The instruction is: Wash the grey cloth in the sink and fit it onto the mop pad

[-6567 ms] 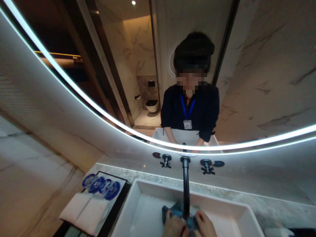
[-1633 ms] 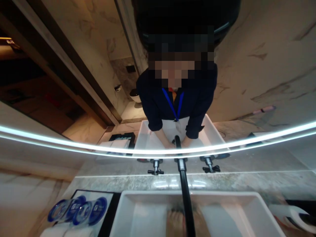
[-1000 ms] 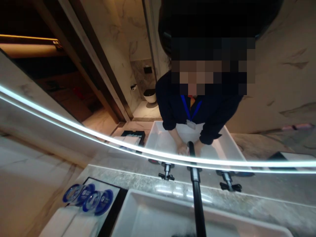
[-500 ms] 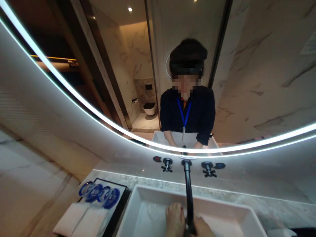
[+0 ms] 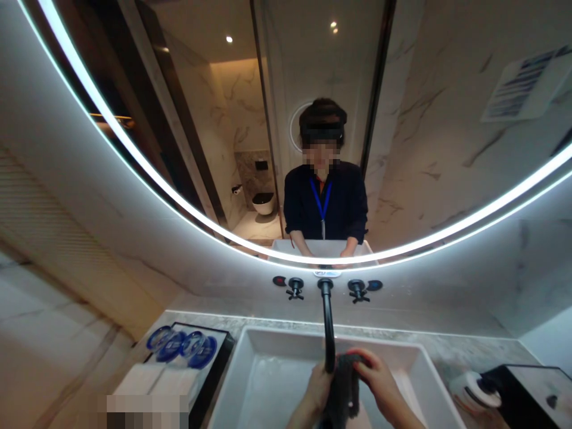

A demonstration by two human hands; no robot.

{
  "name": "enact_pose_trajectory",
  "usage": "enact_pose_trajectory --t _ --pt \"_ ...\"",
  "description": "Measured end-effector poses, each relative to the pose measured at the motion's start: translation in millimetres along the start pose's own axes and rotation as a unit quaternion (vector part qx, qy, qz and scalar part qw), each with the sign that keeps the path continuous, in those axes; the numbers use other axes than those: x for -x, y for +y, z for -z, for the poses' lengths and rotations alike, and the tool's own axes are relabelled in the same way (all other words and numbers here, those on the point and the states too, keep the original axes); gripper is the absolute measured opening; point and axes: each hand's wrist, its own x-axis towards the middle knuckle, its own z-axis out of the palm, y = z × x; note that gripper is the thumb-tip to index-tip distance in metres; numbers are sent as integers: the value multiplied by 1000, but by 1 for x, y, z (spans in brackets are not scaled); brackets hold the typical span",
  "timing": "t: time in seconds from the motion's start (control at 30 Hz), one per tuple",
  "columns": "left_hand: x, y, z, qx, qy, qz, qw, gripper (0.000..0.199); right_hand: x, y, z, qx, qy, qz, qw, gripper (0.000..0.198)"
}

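Both hands have risen from the bottom of the basin since half a second ago, and the dark cloth (image 5: 343,390) now hangs lifted beneath the tip of the black spout (image 5: 328,325). The left hand (image 5: 318,386) curls its fingers around the cloth from the left, while the right hand (image 5: 378,375) pinches its top edge between thumb and fingers, so the cloth droops in a bunch above the white sink (image 5: 250,369). Rinsing looks finished and wringing appears to be at hand; the two cross handles (image 5: 295,287) on the wall are untouched. Blue-capped glasses (image 5: 181,345) stand on a tray on the worktop at left.
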Motion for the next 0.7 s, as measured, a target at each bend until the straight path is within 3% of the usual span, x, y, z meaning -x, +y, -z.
enact_pose_trajectory --t 0.13,0.2,0.27,0.37,0.43,0.5,0.57,0.7 --pt "-6 -9 13 -22 -37 -21 999 85 6 -3 2 -160 62 -52 984 37" --pt "-9 -15 24 -43 -92 -2 995 76 5 -5 3 -198 98 -45 974 41" --pt "-10 -16 35 -54 -100 10 994 61 3 -3 6 -211 112 -30 971 42" --pt "-9 -9 49 -10 20 10 1000 45 1 8 8 -126 71 -26 989 35" --pt "-9 -4 56 76 86 37 993 42 -2 21 8 -14 32 -65 997 24" --pt "-10 -6 61 123 94 60 986 51 -7 36 5 35 39 -108 993 16" --pt "-12 -14 65 128 72 103 984 60 -15 48 -2 48 65 -140 987 25" --pt "-26 -39 77 29 76 135 988 60 -31 60 -23 98 56 -174 978 25"
